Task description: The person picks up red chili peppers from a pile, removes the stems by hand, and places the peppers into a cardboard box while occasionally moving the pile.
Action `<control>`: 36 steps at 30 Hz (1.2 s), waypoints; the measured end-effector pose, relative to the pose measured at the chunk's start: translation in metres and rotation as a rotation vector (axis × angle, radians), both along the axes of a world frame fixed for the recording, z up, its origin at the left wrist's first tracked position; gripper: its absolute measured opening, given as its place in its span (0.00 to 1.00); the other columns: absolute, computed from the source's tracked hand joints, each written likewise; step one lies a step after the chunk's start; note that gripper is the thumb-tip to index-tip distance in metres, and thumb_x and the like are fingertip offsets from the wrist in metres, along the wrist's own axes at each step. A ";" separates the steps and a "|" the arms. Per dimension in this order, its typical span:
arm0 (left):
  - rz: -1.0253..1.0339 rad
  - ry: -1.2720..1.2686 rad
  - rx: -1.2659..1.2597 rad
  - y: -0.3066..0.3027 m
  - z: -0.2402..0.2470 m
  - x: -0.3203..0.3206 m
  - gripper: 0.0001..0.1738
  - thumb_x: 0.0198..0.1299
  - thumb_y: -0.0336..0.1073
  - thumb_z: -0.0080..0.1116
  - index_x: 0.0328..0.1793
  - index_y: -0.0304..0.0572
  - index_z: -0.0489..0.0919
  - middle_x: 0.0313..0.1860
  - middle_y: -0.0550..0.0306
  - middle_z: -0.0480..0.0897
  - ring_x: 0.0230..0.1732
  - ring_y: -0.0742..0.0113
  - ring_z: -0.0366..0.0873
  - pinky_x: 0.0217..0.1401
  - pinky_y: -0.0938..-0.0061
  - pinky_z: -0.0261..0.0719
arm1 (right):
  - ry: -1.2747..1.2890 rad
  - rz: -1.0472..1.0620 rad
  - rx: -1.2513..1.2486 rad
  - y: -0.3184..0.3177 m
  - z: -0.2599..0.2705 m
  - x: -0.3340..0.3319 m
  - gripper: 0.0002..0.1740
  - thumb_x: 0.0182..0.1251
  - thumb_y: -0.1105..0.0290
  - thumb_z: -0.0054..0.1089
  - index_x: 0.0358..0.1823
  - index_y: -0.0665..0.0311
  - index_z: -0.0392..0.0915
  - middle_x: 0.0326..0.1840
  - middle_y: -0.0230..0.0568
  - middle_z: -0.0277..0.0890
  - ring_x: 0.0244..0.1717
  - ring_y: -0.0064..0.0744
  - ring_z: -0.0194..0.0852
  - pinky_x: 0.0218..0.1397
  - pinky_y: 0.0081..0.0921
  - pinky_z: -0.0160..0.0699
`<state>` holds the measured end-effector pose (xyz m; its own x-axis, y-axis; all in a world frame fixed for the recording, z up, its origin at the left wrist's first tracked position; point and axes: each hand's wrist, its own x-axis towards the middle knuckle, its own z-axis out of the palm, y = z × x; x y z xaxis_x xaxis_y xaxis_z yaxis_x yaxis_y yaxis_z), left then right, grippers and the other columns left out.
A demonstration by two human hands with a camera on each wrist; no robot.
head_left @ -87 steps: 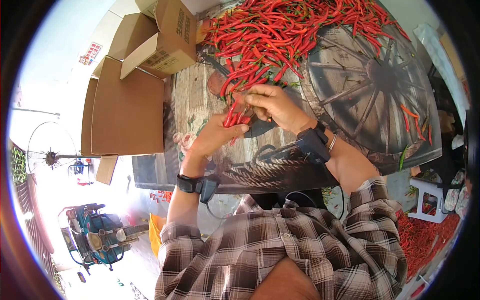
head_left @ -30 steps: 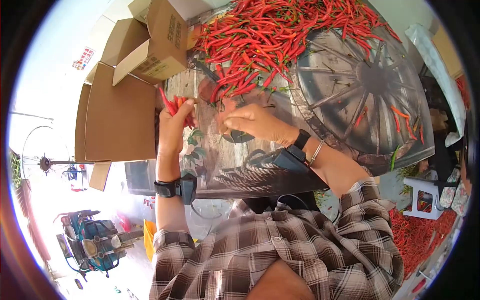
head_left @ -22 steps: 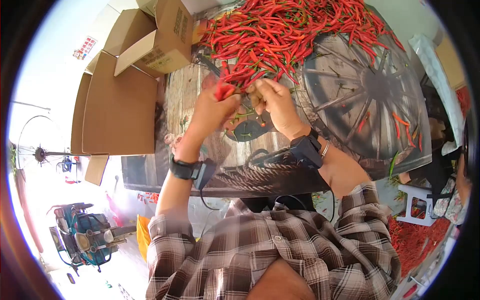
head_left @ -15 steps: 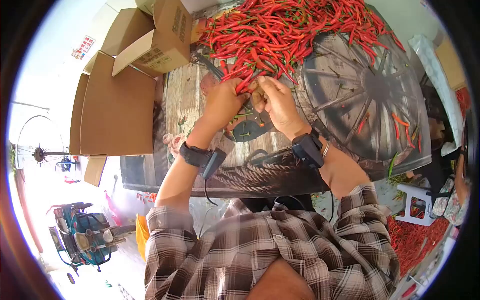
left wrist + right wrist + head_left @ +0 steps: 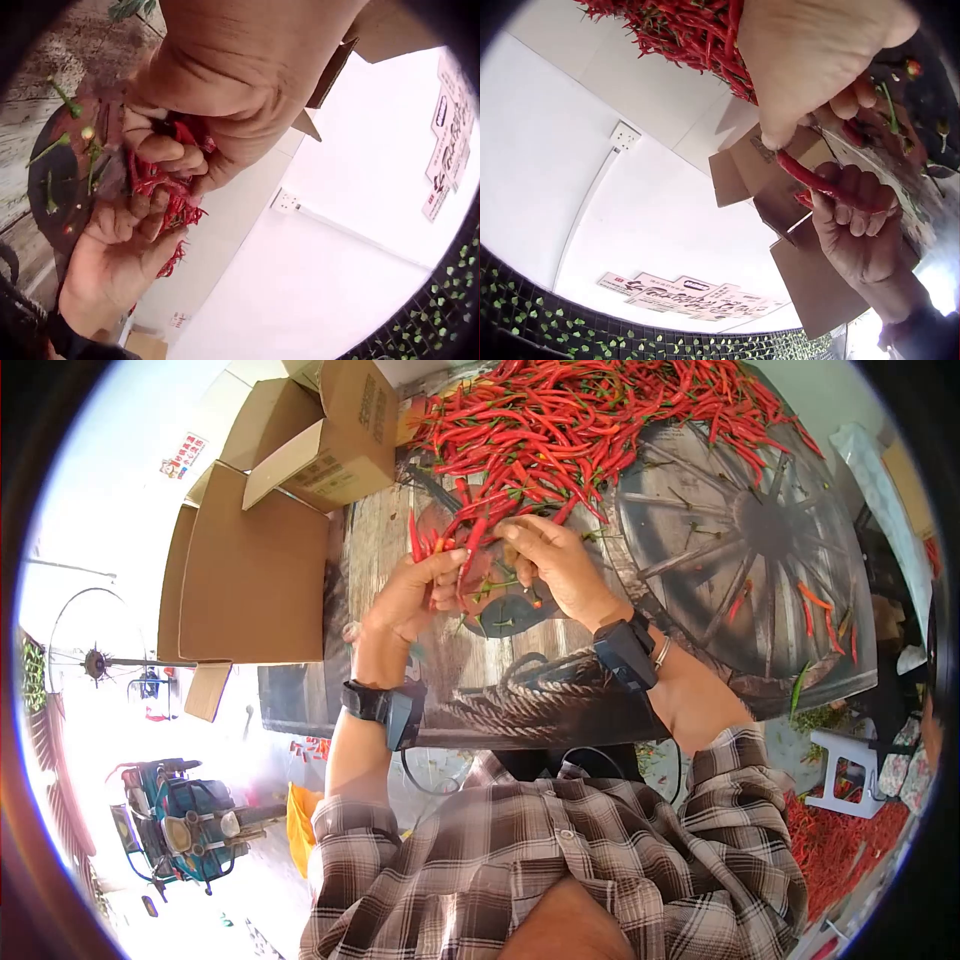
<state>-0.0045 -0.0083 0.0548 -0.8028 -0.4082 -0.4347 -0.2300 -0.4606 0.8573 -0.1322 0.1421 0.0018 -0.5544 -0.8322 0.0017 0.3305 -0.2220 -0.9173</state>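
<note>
My left hand point(image 5: 402, 598) holds a small bunch of red chili peppers point(image 5: 418, 542), their tips sticking up past the thumb. One longer chili pepper point(image 5: 821, 184) spans the gap between the hands, its lower part against the left fingers. At its upper end, the thumb and fingertip of my right hand point(image 5: 562, 568) pinch it; that end is partly hidden by the fingers. Just beyond both hands, a big pile of red chili peppers point(image 5: 560, 435) with green stems covers the table's far side. Loose green stems point(image 5: 52, 191) lie on the tabletop beneath the hands.
An opened cardboard box point(image 5: 255, 585) stands left of the table point(image 5: 400, 705), close to the left forearm. A few stray chilies point(image 5: 830, 628) lie on the right side. More red chilies point(image 5: 850, 850) cover the floor at the right by a white stool point(image 5: 848, 770).
A second ago the left hand was farther left with its bunch. It moved in to the pile, then drew back slightly; a chili now stretches between both hands.
</note>
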 end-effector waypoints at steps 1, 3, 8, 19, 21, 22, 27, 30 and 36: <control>-0.051 -0.011 0.027 0.003 -0.002 -0.001 0.08 0.58 0.31 0.61 0.33 0.49 0.71 0.17 0.73 0.63 0.14 0.83 0.55 0.16 0.84 0.50 | 0.004 0.028 -0.003 0.001 0.000 0.000 0.15 0.71 0.58 0.53 0.43 0.63 0.76 0.26 0.27 0.70 0.22 0.14 0.63 0.27 0.15 0.62; -0.142 -0.001 0.074 0.008 -0.009 -0.003 0.07 0.59 0.32 0.60 0.34 0.51 0.72 0.17 0.74 0.62 0.14 0.83 0.55 0.15 0.84 0.49 | -0.032 0.037 -0.042 0.001 -0.004 -0.001 0.15 0.71 0.58 0.54 0.43 0.64 0.77 0.27 0.26 0.71 0.22 0.14 0.63 0.26 0.15 0.62; -0.204 0.001 0.135 0.021 -0.016 -0.006 0.07 0.59 0.35 0.62 0.36 0.50 0.72 0.18 0.72 0.64 0.14 0.83 0.57 0.15 0.86 0.50 | -0.203 0.038 -0.101 -0.001 -0.012 -0.007 0.13 0.70 0.60 0.55 0.40 0.64 0.77 0.27 0.25 0.71 0.21 0.15 0.62 0.25 0.14 0.60; -0.208 -0.090 -0.187 0.037 -0.015 0.006 0.13 0.56 0.34 0.66 0.44 0.40 0.77 0.27 0.60 0.79 0.16 0.82 0.63 0.13 0.86 0.54 | 0.282 -0.086 0.068 -0.001 -0.015 -0.001 0.12 0.66 0.65 0.58 0.29 0.67 0.77 0.16 0.23 0.63 0.19 0.13 0.56 0.21 0.18 0.56; -0.160 -0.034 -0.184 0.046 -0.019 0.012 0.12 0.56 0.34 0.66 0.43 0.39 0.78 0.26 0.59 0.79 0.16 0.82 0.63 0.14 0.86 0.54 | 0.448 -0.160 0.043 -0.007 -0.024 -0.001 0.12 0.66 0.65 0.57 0.29 0.68 0.76 0.16 0.22 0.62 0.19 0.14 0.55 0.21 0.18 0.57; -0.116 0.021 -0.180 0.051 -0.021 0.015 0.11 0.55 0.34 0.66 0.42 0.38 0.78 0.26 0.58 0.80 0.15 0.82 0.63 0.14 0.86 0.54 | 0.612 -0.238 0.020 -0.009 -0.028 -0.001 0.13 0.67 0.66 0.56 0.29 0.68 0.75 0.15 0.22 0.61 0.19 0.14 0.53 0.21 0.19 0.57; 0.011 0.089 -0.171 0.045 0.001 0.018 0.18 0.63 0.37 0.57 0.55 0.33 0.75 0.30 0.55 0.82 0.15 0.82 0.60 0.16 0.87 0.54 | 0.222 -0.052 0.059 0.001 -0.003 0.004 0.11 0.68 0.65 0.54 0.40 0.66 0.80 0.17 0.23 0.62 0.19 0.12 0.57 0.20 0.17 0.58; 0.203 0.199 -0.048 0.042 0.003 0.014 0.14 0.66 0.36 0.54 0.50 0.33 0.78 0.31 0.55 0.83 0.16 0.82 0.61 0.15 0.87 0.55 | 0.129 0.059 0.020 0.002 -0.002 0.003 0.13 0.68 0.65 0.53 0.45 0.65 0.80 0.19 0.22 0.64 0.20 0.11 0.58 0.21 0.14 0.58; 0.168 0.230 -0.115 0.040 -0.018 0.011 0.14 0.64 0.36 0.58 0.51 0.36 0.78 0.31 0.60 0.80 0.18 0.83 0.65 0.17 0.87 0.58 | 0.159 0.266 0.080 0.003 0.001 0.004 0.13 0.67 0.63 0.56 0.44 0.64 0.80 0.19 0.22 0.66 0.18 0.11 0.58 0.20 0.13 0.56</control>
<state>0.0062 0.0319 0.0368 -0.7919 -0.5793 -0.1930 0.0468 -0.3728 0.9267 -0.1282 0.1452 0.0025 -0.3154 -0.9490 -0.0004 0.2183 -0.0721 -0.9732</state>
